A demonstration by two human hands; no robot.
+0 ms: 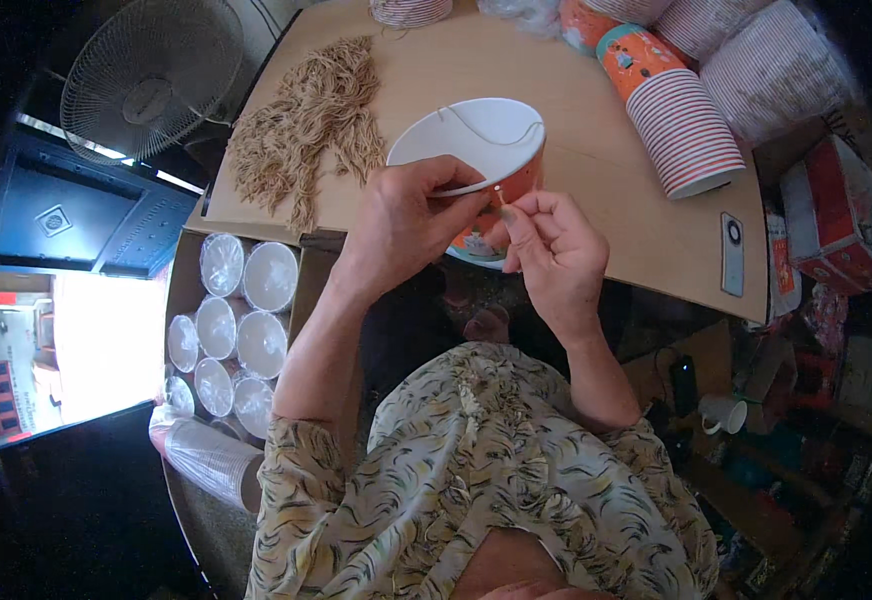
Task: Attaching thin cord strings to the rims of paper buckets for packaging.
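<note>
The orange-and-white bucket (pixel 422 140) is tilted at the near edge of the surface (pixel 596 200); base contact cannot be determined. The left hand (pixel 396 220) is clamped on its rim. The right hand (pixel 563 255) has thumb and finger pinched together on a pale cord (pixel 499 190) (mostly concealed there). Both hands obscure the outer wall.
</note>
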